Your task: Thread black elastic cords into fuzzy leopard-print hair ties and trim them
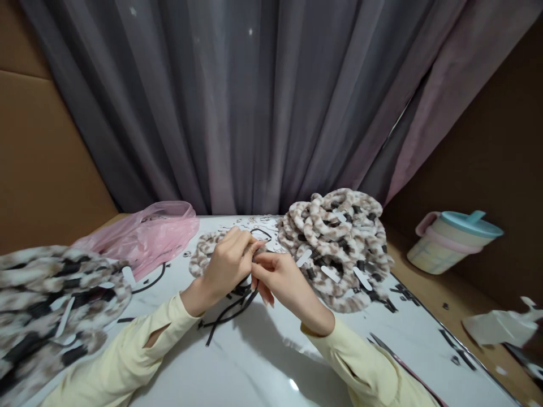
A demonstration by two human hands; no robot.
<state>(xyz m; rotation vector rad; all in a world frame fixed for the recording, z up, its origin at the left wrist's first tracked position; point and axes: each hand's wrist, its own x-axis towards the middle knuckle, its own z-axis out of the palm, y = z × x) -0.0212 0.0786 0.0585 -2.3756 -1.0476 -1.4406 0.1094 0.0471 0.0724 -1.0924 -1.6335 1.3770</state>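
Note:
In the middle of the head view my left hand and my right hand meet, fingertips closed together. Between them runs a black cord, whose loose ends trail onto the white table. The exact spot they pinch is mostly hidden by the fingers. Partly covered by my left hand lies a fluffy white-and-brown loop. To the right of my hands rises a pile of similar fluffy loops with black bands and white tags. Another pile of fluffy loops fills the left side.
A pink plastic bag lies at the back left. Scissors rest partly under my right forearm. Black scraps are scattered along the table's right edge. Beyond it stand a lidded cup and a white crumpled packet. Curtains hang behind.

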